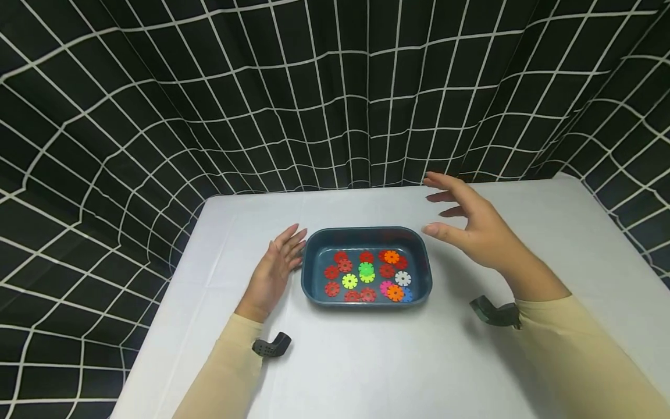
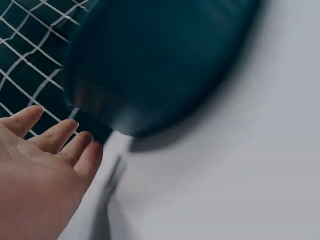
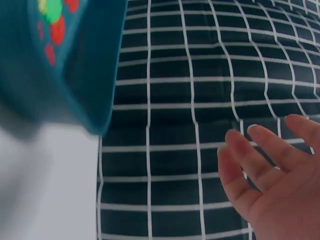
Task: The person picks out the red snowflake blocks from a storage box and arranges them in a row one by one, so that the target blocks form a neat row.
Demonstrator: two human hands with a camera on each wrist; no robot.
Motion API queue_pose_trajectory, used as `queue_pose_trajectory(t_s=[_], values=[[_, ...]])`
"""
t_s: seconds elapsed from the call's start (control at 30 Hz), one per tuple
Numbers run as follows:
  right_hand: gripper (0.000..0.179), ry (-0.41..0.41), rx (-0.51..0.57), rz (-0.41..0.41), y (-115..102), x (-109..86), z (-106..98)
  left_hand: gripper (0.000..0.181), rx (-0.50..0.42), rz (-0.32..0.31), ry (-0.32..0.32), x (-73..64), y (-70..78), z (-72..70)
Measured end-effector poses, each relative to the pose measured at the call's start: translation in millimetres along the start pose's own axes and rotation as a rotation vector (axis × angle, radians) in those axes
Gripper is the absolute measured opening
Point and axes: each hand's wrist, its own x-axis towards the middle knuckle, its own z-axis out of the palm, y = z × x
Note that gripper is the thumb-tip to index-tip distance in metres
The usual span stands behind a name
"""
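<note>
A dark blue-green plastic tub [image 1: 366,304] sits on the white table. Inside it lie several small notched plastic discs: many red [image 1: 332,272], plus a green disc [image 1: 366,268], yellow ones [image 1: 349,281], a white one [image 1: 402,279] and orange ones [image 1: 395,293]. Pink and blue discs peek out under the front orange one. Beside the tub's left end is my left hand [image 1: 274,267], palm turned toward it, fingers loosely extended and holding nothing. My right hand [image 1: 473,224] hovers off the right end, thumb and fingers spread apart with nothing between them.
White cloth covers the table [image 1: 335,361]. A black curtain with a white grid [image 1: 324,105] surrounds its back and sides. Each wrist carries a dark camera mount, one on the left sleeve [image 1: 272,345] and one on the right sleeve [image 1: 497,313].
</note>
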Motion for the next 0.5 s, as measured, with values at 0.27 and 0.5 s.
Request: queue_pose_trajectory(t_s=[0.27, 0.5], values=[[0.077, -0.034, 0.139, 0.013, -12, 13.3, 30, 0.060, -0.065, -0.090, 0.015, -2.9, -21.6, 21.5], [0.071, -0.051, 0.289, -0.007, -12, 26.0, 56, 0.065, -0.042, -0.092, 0.050, -1.5, -29.5, 19.9]])
